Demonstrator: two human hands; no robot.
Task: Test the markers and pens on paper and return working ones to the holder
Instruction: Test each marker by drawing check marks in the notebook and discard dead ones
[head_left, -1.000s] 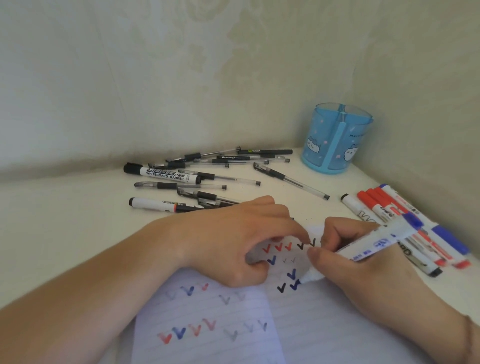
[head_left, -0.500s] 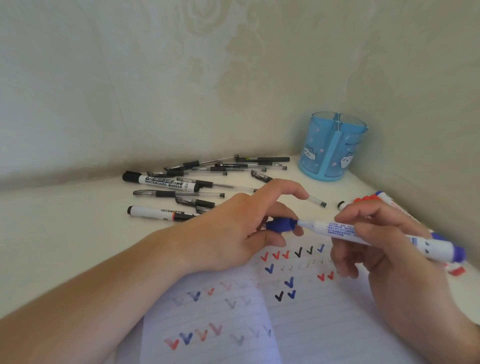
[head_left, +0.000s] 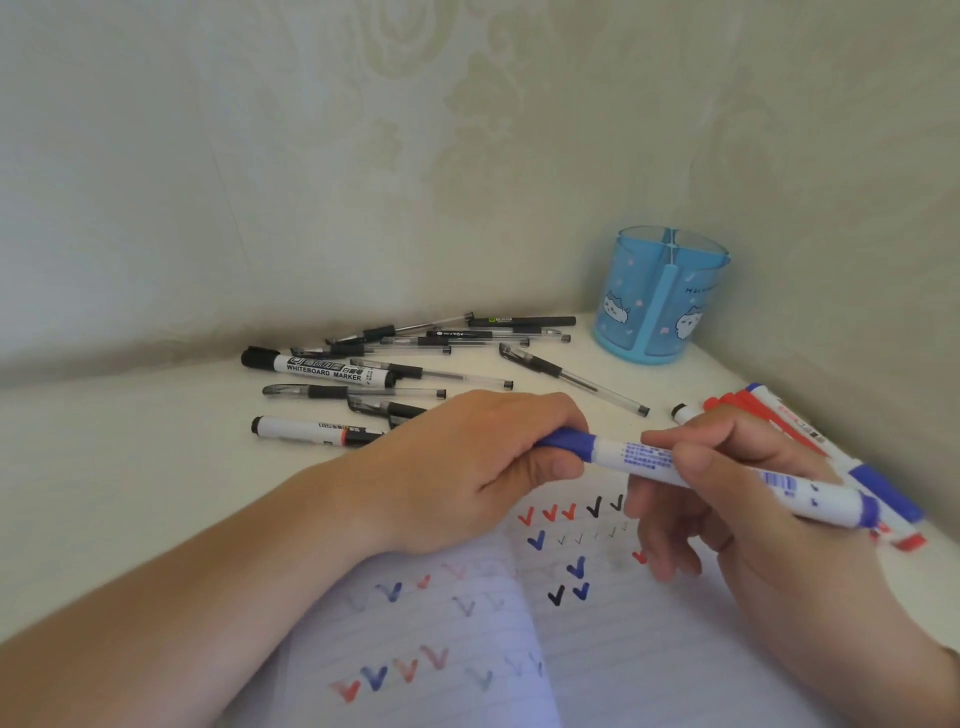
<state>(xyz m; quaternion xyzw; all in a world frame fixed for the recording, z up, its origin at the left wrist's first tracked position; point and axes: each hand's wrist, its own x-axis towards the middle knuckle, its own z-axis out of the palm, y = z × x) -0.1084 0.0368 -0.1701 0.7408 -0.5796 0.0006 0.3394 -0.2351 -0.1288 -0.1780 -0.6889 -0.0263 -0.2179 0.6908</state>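
Observation:
A blue whiteboard marker (head_left: 727, 480) lies level above the lined paper (head_left: 623, 649), held by both hands. My left hand (head_left: 467, 467) grips its blue cap (head_left: 569, 444) between curled fingers and thumb. My right hand (head_left: 737, 509) pinches the white barrel near its middle. The cap sits on the marker's tip. The paper carries red, blue and black tick marks. The blue pen holder (head_left: 660, 293) stands in the back right corner, with nothing visible inside it.
Several black gel pens (head_left: 467, 338) and two black whiteboard markers (head_left: 317, 366) lie scattered behind my left hand. Red and blue markers (head_left: 779, 415) lie in a row along the right wall, partly hidden by my right hand. Walls close the back and right.
One second ago my right hand was writing on the paper with the marker. It lifted the marker level, and my left hand has closed round the cap on the tip.

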